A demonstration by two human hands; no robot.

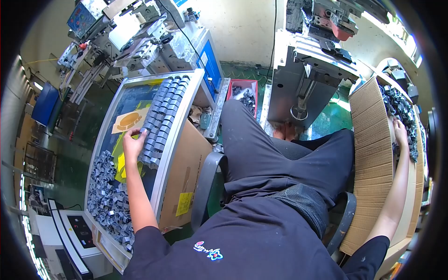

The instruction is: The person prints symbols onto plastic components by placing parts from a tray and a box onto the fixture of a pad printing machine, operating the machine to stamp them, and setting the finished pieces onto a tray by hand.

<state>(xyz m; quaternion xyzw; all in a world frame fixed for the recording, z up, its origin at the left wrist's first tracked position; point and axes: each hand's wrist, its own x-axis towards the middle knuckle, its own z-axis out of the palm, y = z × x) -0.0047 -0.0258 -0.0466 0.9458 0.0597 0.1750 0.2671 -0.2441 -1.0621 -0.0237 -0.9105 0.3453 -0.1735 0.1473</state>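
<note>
Grey plastic clips (164, 116) stand in close, parallel rows on a metal-framed bench (196, 84), just beside the left grip (132, 143), whose thumb and fingertips meet the near side of the rows. Whether those fingers are closed on a single clip or only resting against it, the view cannot tell. Nearer the person than this grip, a loose heap of clips (109, 203) spreads over the bench, while a card with a brown oval (129, 121) lies just beyond the fingers. Well apart, the right grip (400, 134) reaches inside an open cardboard box (370, 158), its fingers at a pile of dark grey parts (402, 109); what it holds, if anything, is hidden. Between the two grips, beyond the knees, sits a red bin (255, 91) of more small parts. The risk appears greatest at the rows: a sideways push from the left thumb could skew the tightly packed line, and the left forearm, passing close to the heap, could sweep loose clips into it. At the box, fingers working among tangled-looking parts could catch several at once, or drag some over the cardboard edge.
</note>
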